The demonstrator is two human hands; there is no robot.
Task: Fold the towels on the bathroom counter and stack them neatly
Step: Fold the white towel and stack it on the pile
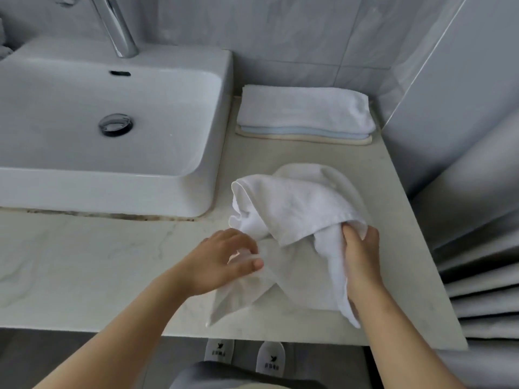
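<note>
- Both hands grip the crumpled white towel (295,220) near the sink (112,169): left hand (224,259) pinches, right hand (361,251) clutches.
- Risk, I judge: bunched cloth folds crooked, spoiling the stack (304,113) beyond.

A crumpled white towel (292,220) lies on the pale marble counter (98,265), where the left hand (224,259) pinches a fold near its lower edge and the right hand (361,254) grips a bunched part at its right side. Behind it, against the tiled wall, sits a stack of folded towels (304,116), white over blue over what looks like cream. The white basin (112,130) with its chrome tap (118,26) stands to the left.
</note>
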